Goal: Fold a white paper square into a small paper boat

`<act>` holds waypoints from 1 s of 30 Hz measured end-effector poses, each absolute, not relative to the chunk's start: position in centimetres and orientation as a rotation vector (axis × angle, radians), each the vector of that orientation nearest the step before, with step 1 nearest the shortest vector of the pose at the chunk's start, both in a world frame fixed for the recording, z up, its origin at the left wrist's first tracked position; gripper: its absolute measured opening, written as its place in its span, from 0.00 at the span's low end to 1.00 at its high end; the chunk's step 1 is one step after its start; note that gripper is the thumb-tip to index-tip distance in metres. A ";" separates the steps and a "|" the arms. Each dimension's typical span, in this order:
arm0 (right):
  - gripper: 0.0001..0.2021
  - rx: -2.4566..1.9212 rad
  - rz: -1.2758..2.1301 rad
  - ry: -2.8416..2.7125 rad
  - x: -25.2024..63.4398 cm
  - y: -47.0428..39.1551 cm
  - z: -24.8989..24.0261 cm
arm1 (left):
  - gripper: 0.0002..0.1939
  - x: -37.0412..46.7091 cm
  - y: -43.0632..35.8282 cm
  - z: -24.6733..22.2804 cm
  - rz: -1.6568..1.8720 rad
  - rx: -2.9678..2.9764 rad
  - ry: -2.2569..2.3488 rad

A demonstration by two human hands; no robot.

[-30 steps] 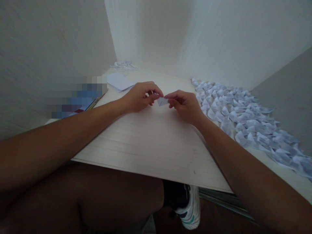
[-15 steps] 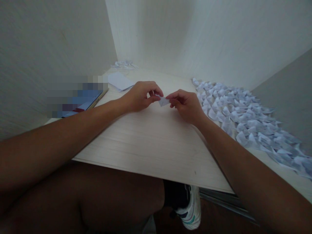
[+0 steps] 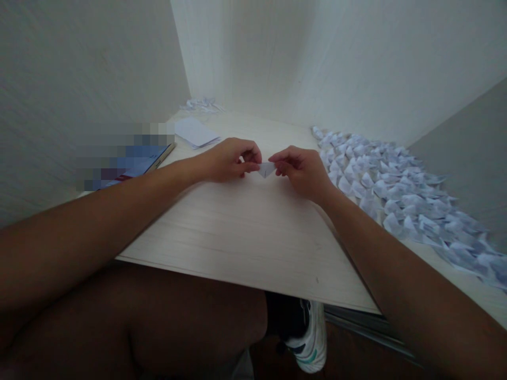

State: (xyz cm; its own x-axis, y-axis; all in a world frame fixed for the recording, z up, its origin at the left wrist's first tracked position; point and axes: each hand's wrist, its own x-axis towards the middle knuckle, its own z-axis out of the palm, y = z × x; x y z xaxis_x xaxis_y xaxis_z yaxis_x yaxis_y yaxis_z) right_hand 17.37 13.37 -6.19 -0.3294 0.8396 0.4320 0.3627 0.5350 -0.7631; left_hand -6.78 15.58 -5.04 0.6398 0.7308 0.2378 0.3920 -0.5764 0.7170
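Between my two hands is a small piece of folded white paper (image 3: 266,169), its point facing down toward me. My left hand (image 3: 235,159) pinches its left corner between thumb and fingers. At the right corner, the thumb and fingertips of my right hand (image 3: 300,167) are closed on it. The paper is held just above the pale wooden tabletop (image 3: 237,227). Its inner folds are too small to make out.
Many small folded paper pieces (image 3: 380,179) cover the table's right side. A stack of white paper sheets (image 3: 195,131) lies at the back left, with paper scraps (image 3: 202,105) behind. A partly blurred book (image 3: 148,158) is at the left edge. Walls (image 3: 273,58) enclose the back.
The left fingers have shifted slightly down and round the paper's left corner. The paper has turned a little, its top edge now nearly level. My right hand stays almost in place.
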 end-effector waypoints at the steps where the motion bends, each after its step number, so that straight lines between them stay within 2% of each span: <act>1: 0.06 -0.978 0.731 -1.906 17.4 13.4 -6.2 | 0.05 -6.9 15.6 -4.8 0.665 2.268 0.864; 5: 0.06 -1.002 0.846 -1.878 17.6 13.4 -6.3 | 0.11 -7.2 15.4 -4.1 0.609 2.454 0.840; 9: 0.08 -1.048 1.023 -1.849 17.9 13.2 -6.2 | 0.10 -7.1 15.5 -4.0 0.631 2.553 0.810; 14: 0.15 -1.006 1.444 -1.696 17.8 12.4 -5.4 | 0.09 -7.5 15.6 -3.6 0.538 2.307 0.802; 18: 0.18 -0.930 1.684 -1.640 17.7 11.7 -4.2 | 0.10 -7.5 15.1 -3.4 0.521 1.951 0.743; 23: 0.18 -0.865 1.764 -1.589 17.7 11.3 -3.5 | 0.07 -6.8 14.4 -3.9 0.658 1.521 0.665; 30: 0.19 -0.866 1.717 -1.430 17.3 11.1 -3.4 | 0.13 -5.8 14.2 -4.6 0.771 1.232 0.598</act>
State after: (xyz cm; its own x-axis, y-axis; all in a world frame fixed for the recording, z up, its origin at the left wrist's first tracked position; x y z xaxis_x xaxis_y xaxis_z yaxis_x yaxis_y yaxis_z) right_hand 17.32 11.07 -3.39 -0.5085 0.8599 -0.0446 -0.1117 -0.1172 -0.9868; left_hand -5.80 14.24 -4.56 0.6143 0.7891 0.0041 -0.1917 0.1443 0.9708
